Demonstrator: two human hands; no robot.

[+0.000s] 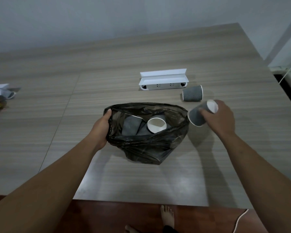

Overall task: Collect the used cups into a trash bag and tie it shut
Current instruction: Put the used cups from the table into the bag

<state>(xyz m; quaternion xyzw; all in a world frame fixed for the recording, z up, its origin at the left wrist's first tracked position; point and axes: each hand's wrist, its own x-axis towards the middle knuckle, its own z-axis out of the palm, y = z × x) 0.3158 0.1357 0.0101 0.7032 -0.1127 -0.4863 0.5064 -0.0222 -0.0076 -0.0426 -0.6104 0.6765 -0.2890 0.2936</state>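
From the head view, I am watching the left hand [102, 125] gripping the left rim of the black trash bag [146, 143], fingers curled over the plastic and thumb on the edge. I judge it is holding there to keep the mouth spread wide and facing up, so cups can drop in without the thin film collapsing.

Inside the bag, several grey ribbed cups are already lying tumbled; one cup in the bag [156, 125] is showing its white inside toward me.

The right hand [218, 117] is hovering just beside the bag's right rim, fingers curled around two cups at once: a lower cup [195, 117] tilting mouth-down toward the bag, and an upper cup [211, 106] with its white mouth turned up and outward. I think it is carrying both together to save a trip.

One more cup on the table [192, 93] is lying on its side near the white socket box [163, 79], well apart from the bag, not yet collected.

The bag is resting on the wooden table [74, 91], near its front edge. By my reckoning, the tying is waiting until that last cup goes in.
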